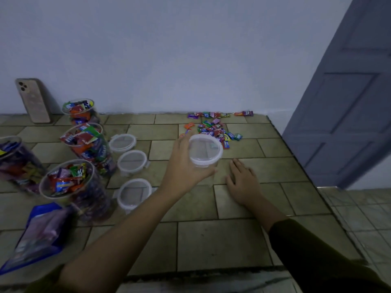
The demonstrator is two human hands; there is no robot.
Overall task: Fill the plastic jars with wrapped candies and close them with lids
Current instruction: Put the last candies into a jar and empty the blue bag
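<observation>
While the left hand (182,168) grips an empty clear jar (205,152) beside the loose candies (213,130) — the right hand (243,180) lies flat on the tiled counter (211,242), fingers straight, holding nothing.

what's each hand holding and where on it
Left hand grips the clear jar by its side, under the rim. Right hand holds nothing, flat on the tiles.
</observation>
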